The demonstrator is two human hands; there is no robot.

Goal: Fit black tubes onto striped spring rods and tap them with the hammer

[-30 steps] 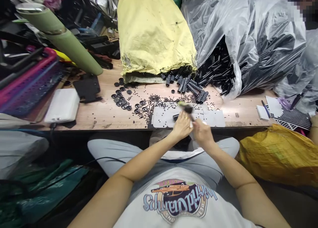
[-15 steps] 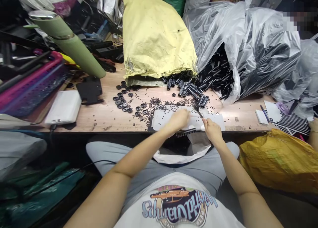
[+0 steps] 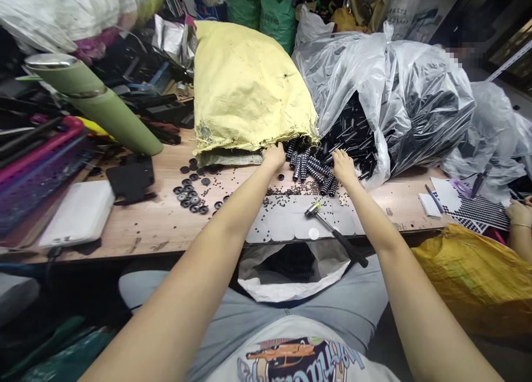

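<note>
My left hand is at the mouth of the yellow sack, its fingers curled down beside several ribbed black cylinders; what they hold is hidden. To the right, my right hand has its fingers closed at a slim black tube, by the pile of black tubes spilling from a clear plastic bag. Between my forearms lies a small hammer with a yellow face and black handle. It rests on a pale plate, the handle overhanging the table edge.
An open white bag with black pieces inside sits at my lap. Black discs and tiny black rings are scattered about. A green bottle and a white box stand left. Another person's hand shows far right.
The hammer has left my right hand and now lies on the plate. Both hands have reached forward to the sack and tubes. A black toothed strip has gone from the table edge.
</note>
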